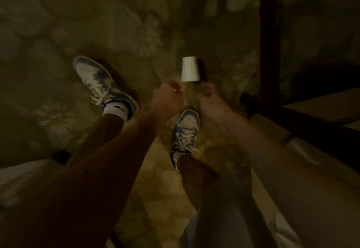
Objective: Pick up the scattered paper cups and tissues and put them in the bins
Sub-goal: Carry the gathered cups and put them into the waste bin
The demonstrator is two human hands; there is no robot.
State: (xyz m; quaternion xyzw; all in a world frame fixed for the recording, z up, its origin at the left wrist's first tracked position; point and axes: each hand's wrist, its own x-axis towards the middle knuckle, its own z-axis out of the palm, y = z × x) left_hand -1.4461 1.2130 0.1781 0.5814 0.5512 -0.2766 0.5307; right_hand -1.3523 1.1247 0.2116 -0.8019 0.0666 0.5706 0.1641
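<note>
On the dim carpet [136,33] with its leafy pattern, one white paper cup [190,69]. Wide end toward the hands, small end away from them. Too dark to tell if standing upside down or lying flat. A dark shape tight against its right side, too dim to name.

Cup just past the fingertips of both hands, out in front of the toes.

Right hand [208,94] right below the cup's wide end, very close. Maybe touching the rim, maybe not: too blurry to say. Reaching toward the cup. Cannot tell if the fingers are spread or bent, or if gripping anything.

Left hand [167,94] a little to the left of the cup and lower down. Fingers curled in tight, like a fist. Nothing seen inside it. Not touching the cup.

Both arms bare and stretched down toward the floor.

Under the arms, two blue and white shoes. Left shoe [97,80] well off to the left, with a white sock [116,111] above it. Right shoe [186,131] just behind the hands, toe pointing at the cup. Brown trouser legs above both.

To the right, a tall dark post [268,43], near the cup but apart from it.
</note>
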